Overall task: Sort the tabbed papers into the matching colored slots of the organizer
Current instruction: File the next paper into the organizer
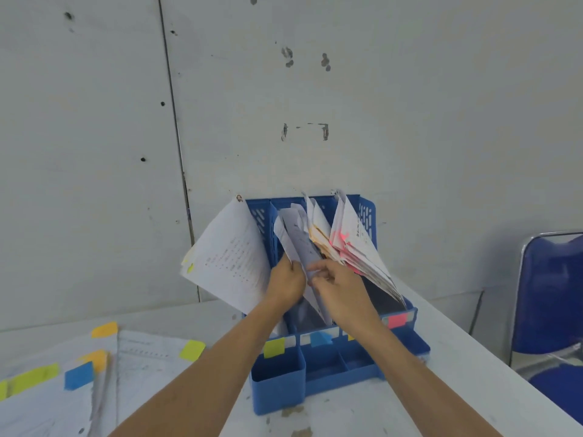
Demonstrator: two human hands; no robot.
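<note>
A blue plastic organizer (362,361) stands on the table against the wall, with yellow (273,347), blue (319,339) and pink (397,320) tabs on its front marking the slots. Both hands are inside the blue-tab slot. My left hand (285,280) grips a white paper (295,244) there, and my right hand (339,283) pinches the same sheet from the right. A printed sheet (230,257) with a yellow tab leans out of the left slot. Orange-tabbed and pink-tabbed papers (353,244) fan out of the right slots.
A pile of loose papers (138,367) with yellow, orange and blue tabs lies on the white table at the left. A blue chair (552,298) stands at the right. The grey wall rises right behind the organizer.
</note>
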